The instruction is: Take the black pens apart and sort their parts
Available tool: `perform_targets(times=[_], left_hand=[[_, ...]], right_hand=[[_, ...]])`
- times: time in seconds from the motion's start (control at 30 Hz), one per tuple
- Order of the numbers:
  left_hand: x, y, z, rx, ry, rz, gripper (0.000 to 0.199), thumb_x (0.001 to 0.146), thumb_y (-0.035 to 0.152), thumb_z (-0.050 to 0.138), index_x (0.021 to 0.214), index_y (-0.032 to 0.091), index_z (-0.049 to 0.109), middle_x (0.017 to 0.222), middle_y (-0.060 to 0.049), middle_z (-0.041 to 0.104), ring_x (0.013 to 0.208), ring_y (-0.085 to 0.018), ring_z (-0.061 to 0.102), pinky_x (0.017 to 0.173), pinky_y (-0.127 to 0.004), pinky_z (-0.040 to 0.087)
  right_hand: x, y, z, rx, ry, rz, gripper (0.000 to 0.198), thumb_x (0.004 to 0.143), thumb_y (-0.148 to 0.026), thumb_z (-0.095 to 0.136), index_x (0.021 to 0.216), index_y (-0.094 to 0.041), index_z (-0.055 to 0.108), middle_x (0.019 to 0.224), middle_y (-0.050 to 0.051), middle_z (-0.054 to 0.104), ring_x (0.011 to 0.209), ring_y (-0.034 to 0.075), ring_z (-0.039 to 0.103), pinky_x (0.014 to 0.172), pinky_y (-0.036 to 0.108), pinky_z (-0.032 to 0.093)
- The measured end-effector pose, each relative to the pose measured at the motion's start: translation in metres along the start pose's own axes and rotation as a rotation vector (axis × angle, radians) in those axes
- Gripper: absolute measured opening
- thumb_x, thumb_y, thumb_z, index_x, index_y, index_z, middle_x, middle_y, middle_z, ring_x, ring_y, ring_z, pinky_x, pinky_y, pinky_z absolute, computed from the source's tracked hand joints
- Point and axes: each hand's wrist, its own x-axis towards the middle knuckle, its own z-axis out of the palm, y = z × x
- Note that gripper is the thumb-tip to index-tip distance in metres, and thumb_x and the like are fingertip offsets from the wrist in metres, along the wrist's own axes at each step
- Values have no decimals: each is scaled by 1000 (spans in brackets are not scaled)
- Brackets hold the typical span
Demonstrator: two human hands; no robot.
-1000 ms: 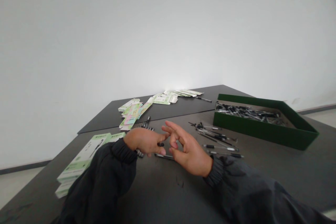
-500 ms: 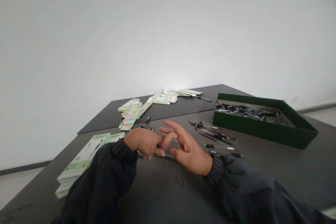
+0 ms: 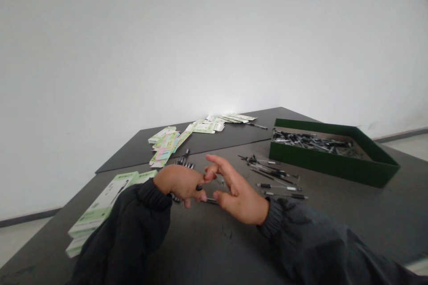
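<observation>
My left hand (image 3: 179,182) is closed over a black pen (image 3: 199,187), and only the pen's dark end shows between thumb and fingers. Close on its right, my right hand (image 3: 241,198) has its thumb and fingers apart and holds nothing visible; its fingertips come up to the left hand's fingers. Another pen (image 3: 211,201) lies on the dark table between the hands. Behind and under the left hand is a cluster of black-capped pens (image 3: 184,160), partly hidden. Loose pens and thin refills (image 3: 276,173) lie scattered to the right of my right hand.
A green box (image 3: 331,162) full of pens stands on the right. Stacked white-and-green pen boxes (image 3: 100,207) lie by my left forearm. Flattened cartons (image 3: 203,126) spread across the back of the table (image 3: 227,240), with a single pen (image 3: 257,125) beside them.
My right hand's fingers have drawn slightly back from the left hand's and are more curled. The dark pen end in my left hand shows more clearly. The view has shifted a little.
</observation>
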Motion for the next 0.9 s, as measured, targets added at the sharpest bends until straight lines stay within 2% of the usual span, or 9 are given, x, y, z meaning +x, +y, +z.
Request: perform_targets(times=[0.07, 0.13, 0.3, 0.4, 0.5, 0.67, 0.77, 0.83, 0.9], left_hand=[[0, 0, 0, -45, -1, -2, 43, 90, 22, 48, 132, 15, 39, 108, -11, 67, 75, -18, 69, 60, -21, 47], [-2, 2, -1, -46, 5, -5, 54, 90, 21, 49, 139, 16, 27, 110, -12, 66, 77, -18, 69, 61, -22, 48], [-4, 5, -2, 16, -12, -9, 49, 91, 19, 46, 138, 12, 32, 97, -11, 70, 79, -20, 69, 65, -24, 49], [-3, 3, -2, 21, -29, -3, 57, 92, 19, 45, 144, 12, 22, 99, -12, 70, 80, -20, 69, 70, -26, 49], [-3, 4, -3, 23, -44, -25, 63, 93, 22, 45, 147, 12, 13, 100, -12, 70, 83, -20, 69, 73, -27, 49], [-2, 3, -2, -28, -56, -36, 62, 93, 24, 44, 146, 12, 14, 103, -14, 69, 84, -20, 68, 72, -28, 49], [2, -3, 2, -62, -79, -26, 63, 93, 23, 44, 146, 12, 12, 106, -14, 68, 83, -20, 69, 70, -27, 50], [5, -7, 4, -75, -80, -15, 62, 93, 21, 44, 146, 13, 13, 107, -14, 68, 82, -19, 69, 69, -26, 49], [6, -9, 6, -89, -68, 3, 62, 92, 21, 43, 146, 14, 13, 108, -13, 67, 80, -18, 69, 67, -25, 49]], right_hand=[[0, 0, -2, -24, 25, 31, 62, 76, -10, 53, 134, -24, 33, 102, 4, 48, 100, 18, 49, 95, 37, 37], [0, 0, -4, -46, 65, 49, 55, 78, -12, 53, 129, -23, 38, 99, 4, 49, 99, 19, 48, 93, 37, 38], [2, 5, -6, -76, 173, 73, 27, 86, -18, 50, 113, -20, 51, 91, 3, 53, 90, 17, 51, 86, 33, 40], [4, 11, -7, -69, 231, 129, 17, 87, -20, 49, 103, -20, 53, 84, 0, 51, 79, 15, 51, 76, 29, 41], [6, 18, -10, -14, 254, 162, 21, 85, -22, 52, 106, -21, 51, 77, -2, 49, 70, 13, 50, 66, 26, 41], [9, 24, -15, 89, 256, 227, 20, 87, -28, 52, 104, -18, 50, 63, -4, 52, 60, 13, 52, 59, 26, 41], [10, 23, -18, 49, 248, 256, 14, 86, -31, 54, 87, -18, 52, 62, -2, 57, 58, 12, 53, 59, 25, 40], [11, 21, -20, 12, 216, 261, 25, 89, -35, 50, 71, -18, 50, 56, -2, 55, 54, 12, 52, 57, 25, 40], [12, 20, -22, -5, 228, 235, 31, 91, -37, 45, 68, -18, 49, 54, -2, 54, 54, 12, 52, 57, 26, 40]])
